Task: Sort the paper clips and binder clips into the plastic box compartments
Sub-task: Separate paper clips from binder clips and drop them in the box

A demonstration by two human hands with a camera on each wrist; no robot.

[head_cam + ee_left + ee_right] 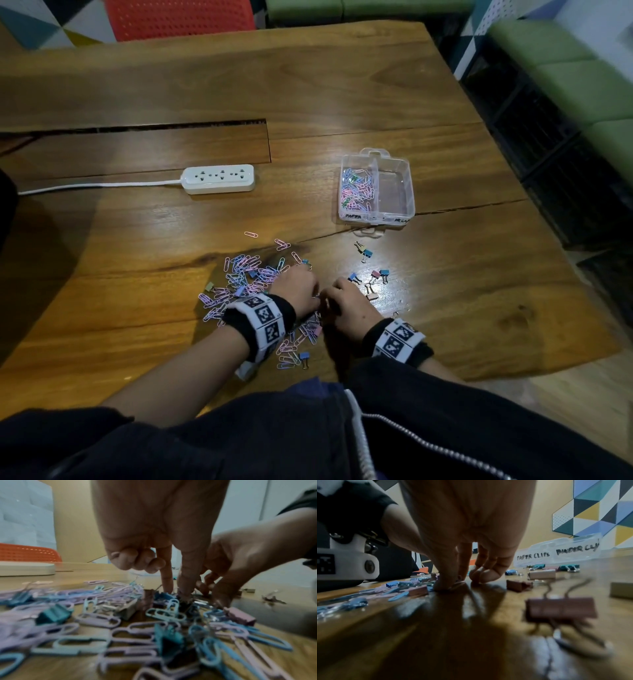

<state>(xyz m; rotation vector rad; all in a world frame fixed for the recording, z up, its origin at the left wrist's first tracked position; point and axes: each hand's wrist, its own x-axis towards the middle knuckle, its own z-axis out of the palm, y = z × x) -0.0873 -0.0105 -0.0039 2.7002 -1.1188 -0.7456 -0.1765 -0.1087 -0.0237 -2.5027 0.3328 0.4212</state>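
Note:
A pile of pastel paper clips (246, 277) mixed with binder clips lies on the wooden table (342, 85). My left hand (317, 298) reaches into the pile's right edge. In the left wrist view its forefinger and thumb (177, 593) pinch down at a clip beside a blue binder clip (163, 596), and its other fingers are curled. My right hand (326, 303) meets it, with thumb and forefinger (452, 586) pinched together on the tabletop over a small pale clip. The clear two-compartment box (409, 192) stands further back. Its left side holds paper clips and its right side is bare.
Several loose binder clips (373, 277) lie to the right of my hands, two more (364, 253) nearer the box. A white power strip (219, 179) with its cable sits at the back left. The table's right edge (548, 257) drops off beside dark crates.

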